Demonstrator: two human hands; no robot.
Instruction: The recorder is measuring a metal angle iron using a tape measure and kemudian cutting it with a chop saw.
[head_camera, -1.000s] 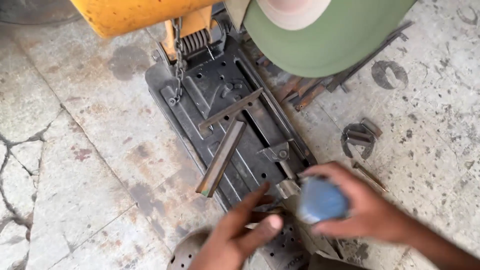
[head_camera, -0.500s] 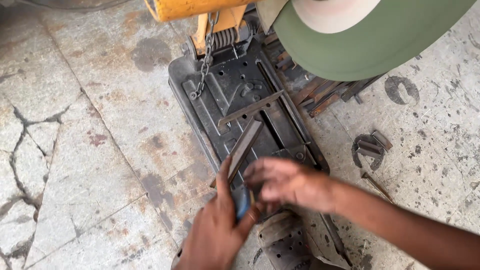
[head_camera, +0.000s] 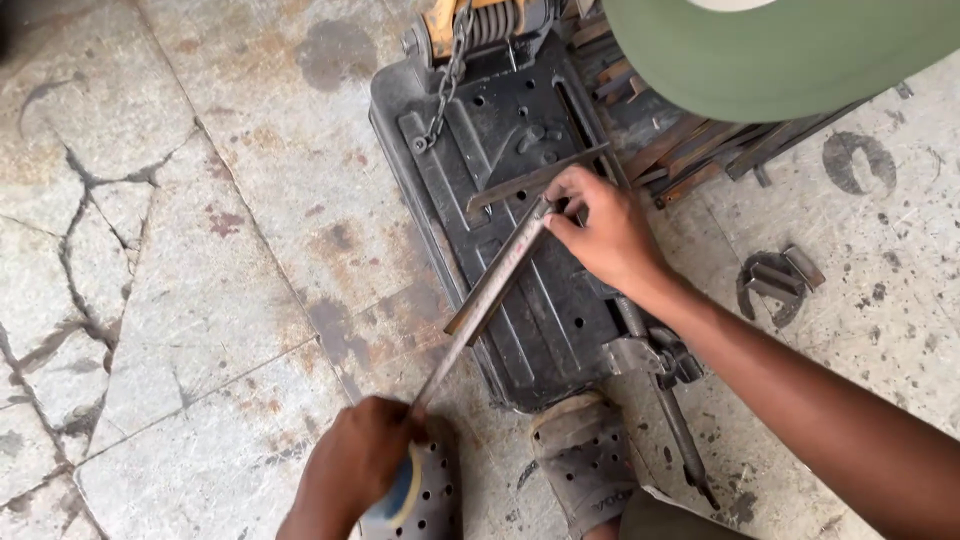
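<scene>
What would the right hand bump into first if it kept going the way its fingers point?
Probably the flat metal fence bar on the saw's black base; the right hand points up-left, fingertips almost at it, holding the angle iron.

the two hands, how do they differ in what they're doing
The left hand sits low in the head view, over the cracked stone floor, closed around a blue-and-yellow tape measure case. The right hand reaches further out over the black metal saw base, fingertips pinching the tape's end against the rusty angle-iron bar. Both hold the same stretched tape along that bar.
</scene>
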